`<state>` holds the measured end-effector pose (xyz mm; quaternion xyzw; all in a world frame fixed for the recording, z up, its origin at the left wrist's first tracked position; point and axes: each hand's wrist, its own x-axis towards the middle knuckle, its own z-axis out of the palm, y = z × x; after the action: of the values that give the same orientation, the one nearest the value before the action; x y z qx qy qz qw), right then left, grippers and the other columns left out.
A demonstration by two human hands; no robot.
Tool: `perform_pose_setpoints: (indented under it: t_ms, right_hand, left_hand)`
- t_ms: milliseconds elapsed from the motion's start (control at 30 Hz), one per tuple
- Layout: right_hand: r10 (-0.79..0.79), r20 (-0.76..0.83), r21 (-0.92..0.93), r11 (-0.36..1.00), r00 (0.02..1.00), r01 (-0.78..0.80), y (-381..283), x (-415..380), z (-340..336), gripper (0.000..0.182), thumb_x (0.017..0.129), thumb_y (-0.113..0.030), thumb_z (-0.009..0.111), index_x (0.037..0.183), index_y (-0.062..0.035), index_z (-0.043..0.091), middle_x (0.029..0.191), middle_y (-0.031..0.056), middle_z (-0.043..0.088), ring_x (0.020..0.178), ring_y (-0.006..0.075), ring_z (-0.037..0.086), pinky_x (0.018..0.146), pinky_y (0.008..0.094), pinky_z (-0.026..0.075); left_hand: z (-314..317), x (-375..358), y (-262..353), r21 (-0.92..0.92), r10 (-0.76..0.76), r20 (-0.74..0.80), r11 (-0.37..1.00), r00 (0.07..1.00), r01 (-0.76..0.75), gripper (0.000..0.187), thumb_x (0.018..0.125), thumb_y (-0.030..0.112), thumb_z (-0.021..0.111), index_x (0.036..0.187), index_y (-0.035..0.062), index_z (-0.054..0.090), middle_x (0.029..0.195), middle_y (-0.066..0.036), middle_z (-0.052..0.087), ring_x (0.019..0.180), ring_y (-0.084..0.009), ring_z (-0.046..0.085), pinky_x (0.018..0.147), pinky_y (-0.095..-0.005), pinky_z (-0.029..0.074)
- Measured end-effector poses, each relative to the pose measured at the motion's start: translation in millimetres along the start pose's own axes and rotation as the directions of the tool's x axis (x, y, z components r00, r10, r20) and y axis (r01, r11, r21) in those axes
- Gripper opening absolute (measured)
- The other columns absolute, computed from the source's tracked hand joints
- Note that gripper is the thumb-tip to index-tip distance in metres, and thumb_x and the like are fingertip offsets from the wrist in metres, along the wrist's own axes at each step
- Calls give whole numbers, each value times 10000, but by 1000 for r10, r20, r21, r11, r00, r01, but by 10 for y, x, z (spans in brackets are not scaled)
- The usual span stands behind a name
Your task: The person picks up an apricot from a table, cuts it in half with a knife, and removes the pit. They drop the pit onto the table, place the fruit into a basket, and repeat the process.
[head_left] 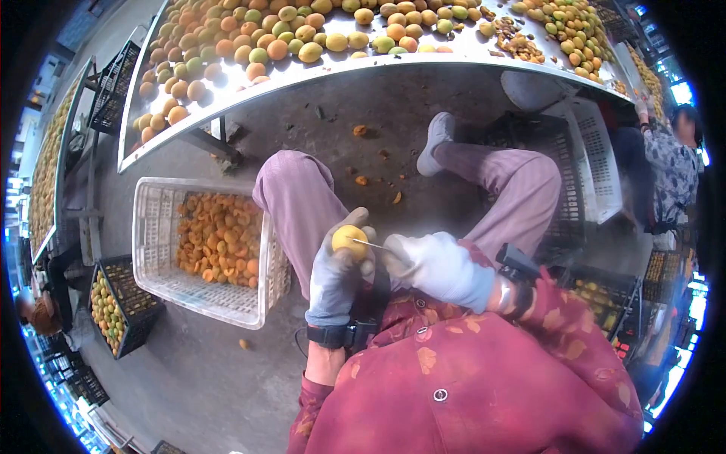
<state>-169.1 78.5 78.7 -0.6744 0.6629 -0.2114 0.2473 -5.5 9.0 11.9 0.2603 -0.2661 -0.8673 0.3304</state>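
Over my lap, my gloved left hand [331,281] is closed around a yellow apricot [348,239], its fingers curled about the fruit's sides. My right hand [434,265], also gloved, grips a small knife [370,243] whose handle is hidden in the fist. The thin blade points left, and its tip meets the apricot's face. To the left of my knee stands a white plastic crate [263,303] with cut orange apricot pieces [219,236] in it.
A metal table [318,78] ahead carries many whole apricots [249,34] and a pile of scraps [518,44]. Black crates [140,314] stand at left, a white crate [594,159] at right. Fruit bits [361,131] dot the floor. Another person [671,170] is at far right.
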Motion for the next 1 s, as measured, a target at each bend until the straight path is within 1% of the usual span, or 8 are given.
perform_pose_setpoints:
  t_ms: [167,233,300,333,467,700,800,1000]
  right_hand:
    - [61,9,145,988,998,-62,42,38,188,111,876,-211,591,864,-102,572,730,136,620,649,335,631,561,414,498]
    - [-63,-90,38,997,994,67,156,48,193,193,903,-306,573,893,-119,524,696,114,618,615,315,648,516,412,508]
    - [-51,-73,20,998,996,53,224,40,129,184,905,-302,564,897,-122,527,700,113,620,621,311,650,518,411,509]
    - [-55,-67,-20,998,996,54,218,37,70,179,906,-298,559,897,-122,528,700,110,619,622,307,651,517,409,508]
    - [-77,-45,-93,993,996,73,191,23,10,165,904,-289,556,891,-126,532,707,92,620,622,293,654,515,401,509]
    - [15,-39,-42,999,999,-17,144,-27,165,138,874,-234,597,870,-107,544,716,110,611,621,321,624,531,412,494]
    - [3,-82,3,1000,997,-3,98,-2,212,140,877,-233,595,858,-103,546,706,107,609,610,314,622,517,407,490]
    - [-39,-99,-81,996,994,31,193,5,168,141,872,-231,601,847,-103,548,699,88,610,596,290,624,507,386,492]
  left_hand:
    - [27,13,15,-94,-57,4,994,998,58,917,738,565,746,1354,-36,429,1050,-59,642,703,-96,562,576,-209,436]
    - [14,51,17,-67,-64,51,996,997,67,897,781,542,721,1384,-38,397,1062,-42,638,733,-76,554,629,-209,447]
    - [23,78,-42,126,67,-23,990,997,-64,785,867,420,679,1414,-42,358,1103,-31,624,805,-51,548,705,-179,441]
    - [161,22,56,210,76,-97,976,992,-54,644,902,174,639,1429,-43,339,1204,-40,586,923,-54,545,801,-175,440]
    - [276,46,31,531,280,-58,821,958,-208,614,826,-82,613,1399,-38,396,1343,-78,503,1043,-97,539,889,-220,454]
    - [190,26,-5,198,30,-115,980,993,-6,534,857,66,645,1345,-44,460,1072,-33,639,820,-57,573,725,-174,454]
    - [166,55,-36,-22,-38,-115,999,993,36,632,872,359,653,1315,-60,485,939,-14,639,674,-44,513,609,-164,399]
    - [192,77,2,106,37,-84,994,996,-28,625,899,368,618,1343,-46,468,931,-19,621,682,-47,495,611,-177,400]
